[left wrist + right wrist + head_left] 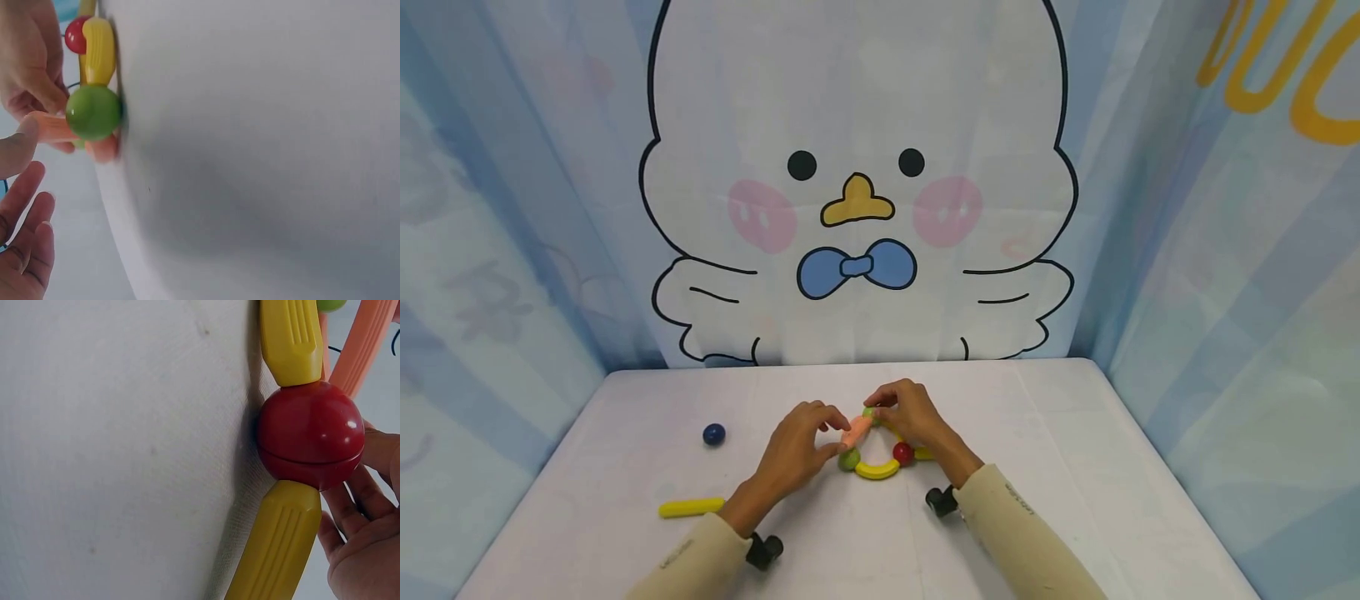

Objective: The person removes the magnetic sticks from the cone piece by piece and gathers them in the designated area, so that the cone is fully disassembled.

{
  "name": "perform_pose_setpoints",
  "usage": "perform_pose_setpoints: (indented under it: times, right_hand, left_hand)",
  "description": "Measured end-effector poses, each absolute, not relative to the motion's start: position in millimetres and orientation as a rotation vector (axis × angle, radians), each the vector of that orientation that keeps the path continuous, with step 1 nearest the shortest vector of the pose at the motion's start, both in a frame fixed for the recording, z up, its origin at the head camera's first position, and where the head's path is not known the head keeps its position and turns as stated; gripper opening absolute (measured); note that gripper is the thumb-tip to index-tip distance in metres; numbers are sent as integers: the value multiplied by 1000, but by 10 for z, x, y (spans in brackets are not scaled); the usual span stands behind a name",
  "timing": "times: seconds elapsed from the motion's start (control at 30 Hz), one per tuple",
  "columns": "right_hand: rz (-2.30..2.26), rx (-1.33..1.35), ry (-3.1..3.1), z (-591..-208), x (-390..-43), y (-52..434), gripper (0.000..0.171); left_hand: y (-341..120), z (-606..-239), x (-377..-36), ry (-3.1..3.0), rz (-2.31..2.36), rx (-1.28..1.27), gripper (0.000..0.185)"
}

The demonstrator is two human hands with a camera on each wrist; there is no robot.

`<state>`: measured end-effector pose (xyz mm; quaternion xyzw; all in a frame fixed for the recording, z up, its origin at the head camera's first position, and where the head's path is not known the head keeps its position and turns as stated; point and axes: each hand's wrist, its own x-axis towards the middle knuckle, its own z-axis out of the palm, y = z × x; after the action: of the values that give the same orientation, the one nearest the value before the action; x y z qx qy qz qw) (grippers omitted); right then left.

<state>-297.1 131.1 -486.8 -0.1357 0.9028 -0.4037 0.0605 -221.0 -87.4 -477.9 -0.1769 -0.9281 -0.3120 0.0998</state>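
In the head view, my left hand (797, 443) pinches an orange stick (856, 431) near a green ball (849, 459). My right hand (912, 414) holds a second green ball (869, 412) at the far side of a ring of toy pieces. A yellow curved stick (877, 472) joins the near green ball to a red ball (903, 453). The left wrist view shows another orange stick (103, 150) low beside the green ball. Close up in the right wrist view, two yellow sticks (290, 340) meet the red ball (311, 434).
A loose dark blue ball (714, 434) lies on the white table (1037, 467), left of my left hand. A yellow stick (691, 507) lies beside my left forearm. Behind the table hangs a curtain (857, 333) with a cartoon bird.
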Motion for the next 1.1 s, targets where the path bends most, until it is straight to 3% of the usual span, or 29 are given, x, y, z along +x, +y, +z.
perform_pose_setpoints:
  times: [1.1]
  right_hand:
    - [-1219,-406,2737,-4864,-2969,1313,17]
  left_hand:
    - [-909,-4913,-2269,-2829,-923,-445,19]
